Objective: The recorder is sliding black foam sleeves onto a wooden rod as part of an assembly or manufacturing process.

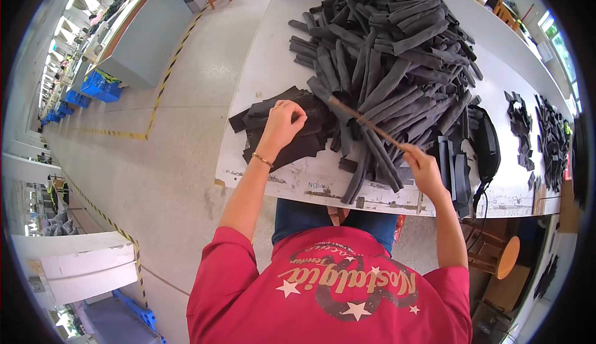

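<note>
Head: right grip (424,166) holds a stick (372,126); left grip (285,122) (partly hidden), I cannot tell.

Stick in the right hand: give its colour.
The stick is brown; the head view shows it.

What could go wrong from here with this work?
The loose heap of dark tube-like pieces could slide; those near the front edge of the white table might fall off. The thin brown stick in the right hand could snag pieces and drag them down. The untidy flat dark pieces by the left hand might get mixed into the heap.
</note>
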A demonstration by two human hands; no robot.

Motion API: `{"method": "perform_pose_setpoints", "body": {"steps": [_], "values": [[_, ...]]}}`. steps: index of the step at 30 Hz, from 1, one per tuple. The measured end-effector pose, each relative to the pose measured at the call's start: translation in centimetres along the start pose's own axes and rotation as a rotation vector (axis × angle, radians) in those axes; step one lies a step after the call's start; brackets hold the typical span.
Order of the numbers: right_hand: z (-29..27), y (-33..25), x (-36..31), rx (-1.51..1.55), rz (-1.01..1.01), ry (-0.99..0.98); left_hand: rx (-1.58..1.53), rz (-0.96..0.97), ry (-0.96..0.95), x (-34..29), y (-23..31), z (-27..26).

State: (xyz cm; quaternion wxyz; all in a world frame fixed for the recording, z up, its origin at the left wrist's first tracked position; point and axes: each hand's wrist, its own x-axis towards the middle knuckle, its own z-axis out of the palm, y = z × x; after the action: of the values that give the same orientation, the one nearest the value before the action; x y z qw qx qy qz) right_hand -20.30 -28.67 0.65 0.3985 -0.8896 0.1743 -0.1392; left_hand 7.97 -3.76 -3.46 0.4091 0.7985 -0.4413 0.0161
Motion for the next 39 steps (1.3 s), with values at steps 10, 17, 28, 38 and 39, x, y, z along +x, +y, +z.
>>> {"method": "perform_pose_setpoints", "body": {"steps": [10,17,28,38,39], "values": [[-0.2,-1.9,-0.1,-0.171,-0.195,-0.141,-0.361,-0.311,-0.132,-1.1,2.3,-3.1],[-0.4,-1.8,-0.4,-0.221,-0.23,-0.151,-0.373,-0.303,-0.16,-1.1,2.8,-3.4],[8.5,-2.8,-0.5,0.332,-0.118,-0.249,-0.074,0.498,-0.037,-2.1,12.4,1.2],[15.1,-4.9,-4.1,0.577,0.149,-0.162,-1.832,-0.683,0.525,-7.4,8.7,5.0],[15.4,-5.2,-4.4,0.574,0.148,-0.161,-1.835,-0.682,0.524,-7.4,8.7,5.1]]}}
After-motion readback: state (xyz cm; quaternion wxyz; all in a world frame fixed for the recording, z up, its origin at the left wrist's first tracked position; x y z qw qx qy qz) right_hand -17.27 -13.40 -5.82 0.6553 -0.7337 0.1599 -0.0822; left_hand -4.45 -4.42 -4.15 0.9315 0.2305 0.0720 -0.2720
